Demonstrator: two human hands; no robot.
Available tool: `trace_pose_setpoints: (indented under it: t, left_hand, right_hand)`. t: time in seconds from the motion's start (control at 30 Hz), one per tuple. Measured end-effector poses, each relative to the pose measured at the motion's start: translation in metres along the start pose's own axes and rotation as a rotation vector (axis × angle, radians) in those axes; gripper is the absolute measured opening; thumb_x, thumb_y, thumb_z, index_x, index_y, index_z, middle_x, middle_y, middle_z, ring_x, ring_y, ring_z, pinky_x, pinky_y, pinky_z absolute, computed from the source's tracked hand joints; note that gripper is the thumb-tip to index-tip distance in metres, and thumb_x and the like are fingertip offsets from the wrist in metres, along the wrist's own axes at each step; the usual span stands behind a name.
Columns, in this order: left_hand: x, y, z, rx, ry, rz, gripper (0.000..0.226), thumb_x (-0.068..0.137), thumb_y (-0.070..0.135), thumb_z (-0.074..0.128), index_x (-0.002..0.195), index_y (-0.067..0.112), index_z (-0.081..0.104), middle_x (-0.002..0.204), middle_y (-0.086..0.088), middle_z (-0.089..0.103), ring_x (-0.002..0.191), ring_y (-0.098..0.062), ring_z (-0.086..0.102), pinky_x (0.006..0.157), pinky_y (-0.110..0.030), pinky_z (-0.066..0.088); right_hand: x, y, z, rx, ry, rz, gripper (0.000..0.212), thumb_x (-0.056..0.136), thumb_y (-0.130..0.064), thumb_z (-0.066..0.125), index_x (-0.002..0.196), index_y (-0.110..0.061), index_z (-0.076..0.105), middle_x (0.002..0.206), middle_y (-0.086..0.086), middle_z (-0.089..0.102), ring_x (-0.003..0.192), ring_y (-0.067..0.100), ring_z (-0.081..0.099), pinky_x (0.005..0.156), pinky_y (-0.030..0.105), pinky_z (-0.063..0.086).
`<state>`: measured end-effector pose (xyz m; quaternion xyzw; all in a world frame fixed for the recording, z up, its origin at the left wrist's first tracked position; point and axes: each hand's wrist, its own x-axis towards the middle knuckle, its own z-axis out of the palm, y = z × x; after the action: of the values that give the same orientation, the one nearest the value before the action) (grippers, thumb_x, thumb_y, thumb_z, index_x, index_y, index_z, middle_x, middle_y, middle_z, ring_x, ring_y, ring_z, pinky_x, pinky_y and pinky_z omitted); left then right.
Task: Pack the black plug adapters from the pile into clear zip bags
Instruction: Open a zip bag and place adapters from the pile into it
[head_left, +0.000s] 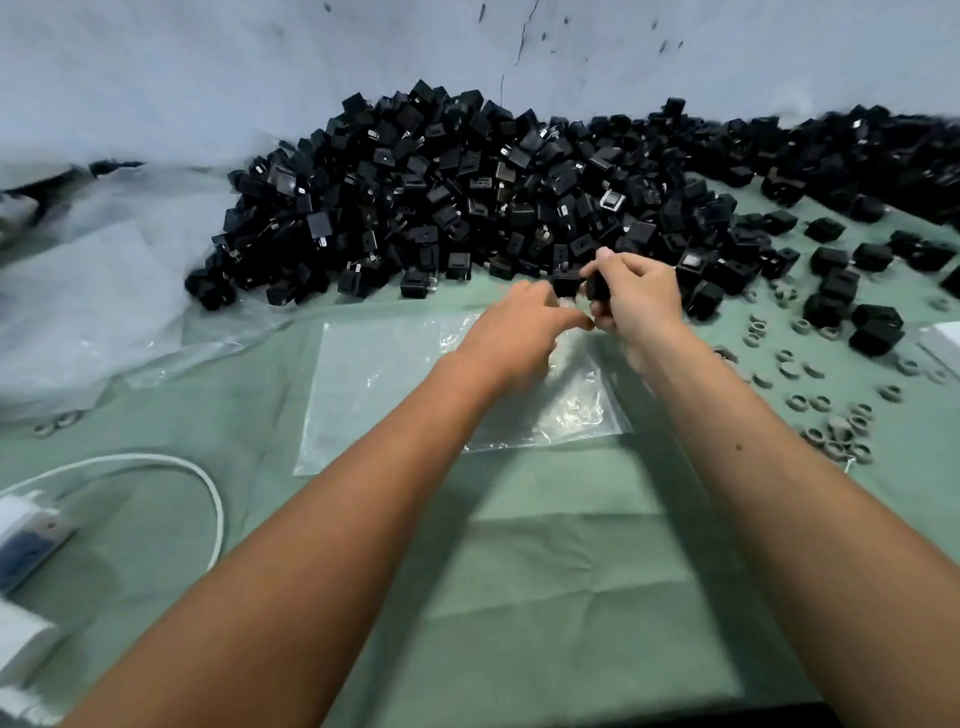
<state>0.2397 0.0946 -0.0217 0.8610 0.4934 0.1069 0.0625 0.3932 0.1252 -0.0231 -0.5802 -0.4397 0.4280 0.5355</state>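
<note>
Early stage: right hand (636, 299) pinching adapter (597, 285), left hand (524, 325) pinching bag (447, 384) mouth beside it; pile (467, 208) beyond, largely unpacked.

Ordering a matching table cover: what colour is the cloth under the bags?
Pale green cloth, clearest in the head view.

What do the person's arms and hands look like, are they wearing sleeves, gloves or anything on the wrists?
Both forearms are bare up to the frame's edge: no sleeves in view. The left hand and right hand wear no gloves, and no watch, bracelet or ring shows. The right forearm has a small dark mole.
</note>
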Motion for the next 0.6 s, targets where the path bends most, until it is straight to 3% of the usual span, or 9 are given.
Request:
trace_pose_setpoints:
  t: [0.13,0.23,0.33,0.4,0.6]
  left_hand:
    - [0.008,0.008,0.005,0.038,-0.071,0.125,0.057,0.09,0.006,0.06,0.137,0.039,0.062,0.125,-0.006,0.047,0.116,-0.025,0.04,0.083,-0.035,0.04]
    - [0.009,0.007,0.006,0.057,0.016,0.163,0.045,0.091,0.006,0.066,0.125,0.035,0.07,0.119,-0.004,0.05,0.111,-0.023,0.043,0.081,-0.036,0.042]
    - [0.008,0.004,0.006,0.028,0.13,0.139,0.027,0.09,0.004,0.072,0.109,0.023,0.074,0.117,-0.004,0.054,0.107,-0.024,0.052,0.086,-0.041,0.049]
    - [0.005,0.0,0.005,-0.021,0.188,0.099,0.018,0.089,0.004,0.073,0.1,0.018,0.074,0.112,-0.004,0.055,0.098,-0.026,0.058,0.082,-0.039,0.049]
    - [-0.01,-0.006,0.006,-0.091,0.267,-0.011,0.011,0.086,-0.002,0.072,0.09,0.008,0.074,0.1,-0.008,0.061,0.086,-0.023,0.057,0.073,-0.032,0.045]
  right_hand:
    - [-0.003,0.005,-0.021,-0.002,0.014,0.052,0.029,0.103,-0.031,0.061,0.084,-0.015,0.076,0.083,0.004,0.072,0.049,0.009,0.042,0.045,0.019,0.038]
    - [-0.006,0.001,-0.031,0.094,-0.055,0.117,0.028,0.1,-0.035,0.066,0.096,-0.009,0.077,0.09,0.005,0.073,0.057,0.009,0.048,0.053,0.021,0.041]
    - [-0.008,-0.002,-0.037,0.19,-0.2,0.127,0.024,0.097,-0.007,0.067,0.118,0.004,0.069,0.099,0.014,0.068,0.07,0.013,0.058,0.06,0.021,0.049]
    - [-0.012,-0.002,-0.036,0.227,-0.294,0.133,0.02,0.098,0.007,0.059,0.117,0.01,0.064,0.102,0.02,0.067,0.072,0.017,0.065,0.06,0.019,0.054]
    - [-0.019,-0.008,-0.029,0.228,-0.466,0.303,0.014,0.106,-0.012,0.054,0.112,0.001,0.055,0.095,0.027,0.073,0.084,0.042,0.075,0.068,0.041,0.065]
